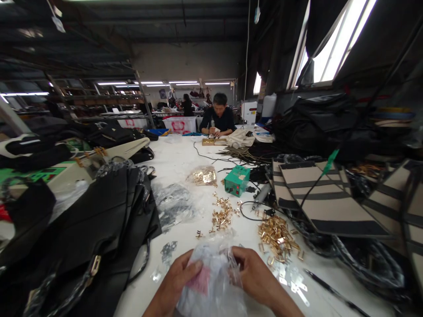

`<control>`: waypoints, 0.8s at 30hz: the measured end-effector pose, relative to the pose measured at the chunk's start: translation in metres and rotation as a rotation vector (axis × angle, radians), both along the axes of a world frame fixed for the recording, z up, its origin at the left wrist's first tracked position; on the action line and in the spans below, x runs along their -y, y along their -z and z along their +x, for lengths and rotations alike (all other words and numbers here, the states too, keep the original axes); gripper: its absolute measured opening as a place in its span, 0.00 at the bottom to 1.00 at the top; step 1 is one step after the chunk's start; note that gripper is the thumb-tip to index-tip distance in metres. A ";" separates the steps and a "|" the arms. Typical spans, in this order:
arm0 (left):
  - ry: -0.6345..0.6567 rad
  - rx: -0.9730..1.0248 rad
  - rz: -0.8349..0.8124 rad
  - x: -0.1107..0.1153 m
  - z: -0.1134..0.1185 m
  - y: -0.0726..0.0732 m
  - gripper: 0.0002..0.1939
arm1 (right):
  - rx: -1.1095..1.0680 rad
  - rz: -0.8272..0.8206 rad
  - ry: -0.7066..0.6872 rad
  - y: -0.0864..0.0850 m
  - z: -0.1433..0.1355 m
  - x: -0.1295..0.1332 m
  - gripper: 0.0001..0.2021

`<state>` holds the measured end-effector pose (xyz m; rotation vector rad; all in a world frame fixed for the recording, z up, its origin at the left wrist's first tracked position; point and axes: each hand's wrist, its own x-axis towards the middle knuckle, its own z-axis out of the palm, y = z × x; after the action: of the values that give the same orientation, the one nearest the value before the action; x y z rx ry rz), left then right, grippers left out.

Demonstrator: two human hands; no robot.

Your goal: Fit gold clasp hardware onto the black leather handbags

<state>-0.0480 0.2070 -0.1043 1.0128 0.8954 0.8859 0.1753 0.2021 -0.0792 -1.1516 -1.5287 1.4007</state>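
Between my hands is a clear plastic bag (214,281) with a pink patch on its left side; what it contains is hard to make out. My left hand (180,279) grips its left side, thumb pressed on the pink patch. On the opposite side my right hand (251,273) has its fingers closed on the plastic near the top, the fingertips partly hidden. Just beyond the bag lies a scatter of gold metal fittings (222,215). A larger heap of gold fittings (279,237) is to the right, with flat silver metal plates (292,279) in front of it.
A green control box (237,180) with a cable stands mid-table, near a bag of gold pieces (202,175). Black bag pieces (109,220) pile up at left; beige-and-black panels (333,193) are stacked at right. A black pen-like rod (330,290) lies front right. A co-worker (218,119) sits opposite.
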 end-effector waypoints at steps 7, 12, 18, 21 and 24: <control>-0.091 -0.115 0.001 0.005 0.001 -0.003 0.25 | -0.001 0.197 0.140 0.017 -0.001 -0.002 0.09; -0.101 -0.236 -0.047 0.022 -0.020 -0.009 0.25 | -0.359 -0.053 0.236 0.015 0.009 -0.006 0.14; -0.092 -0.442 -0.088 0.034 -0.043 -0.023 0.24 | -0.693 -0.183 0.514 0.016 0.024 -0.015 0.18; -0.067 -0.689 0.031 0.027 -0.048 -0.024 0.22 | -0.781 -0.191 0.490 0.014 0.026 -0.015 0.18; -0.215 -0.994 0.309 0.020 -0.046 -0.025 0.20 | -0.839 -0.156 0.493 0.011 0.024 -0.014 0.18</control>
<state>-0.0942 0.1873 -0.0792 1.6979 1.7560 0.6820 0.1995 0.2164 -0.0906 -0.7799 -0.5138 1.3970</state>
